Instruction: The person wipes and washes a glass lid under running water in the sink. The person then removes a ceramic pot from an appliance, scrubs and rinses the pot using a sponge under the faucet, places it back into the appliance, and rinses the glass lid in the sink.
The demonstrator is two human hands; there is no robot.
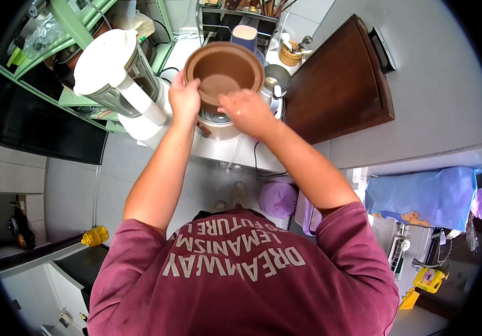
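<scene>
A round brown clay pot [221, 70] is tilted so that its open mouth and bare inside face me. My left hand [185, 99] is closed on its left rim, with the thumb over the edge. At the near right side of the rim, my right hand [245, 112] is curled with its fingers bent over the edge. Just below the pot stands a white cooker base [223, 132], its shiny inside partly showing. The pot and my hands hide the rest of the base.
A large white-lidded blender [112, 73] stands to the left, beside green shelving [70, 22]. On the right are a metal strainer bowl [277, 78], a utensil basket [290, 55] and a dark wooden board [344, 78]. Cords hang over the counter edge.
</scene>
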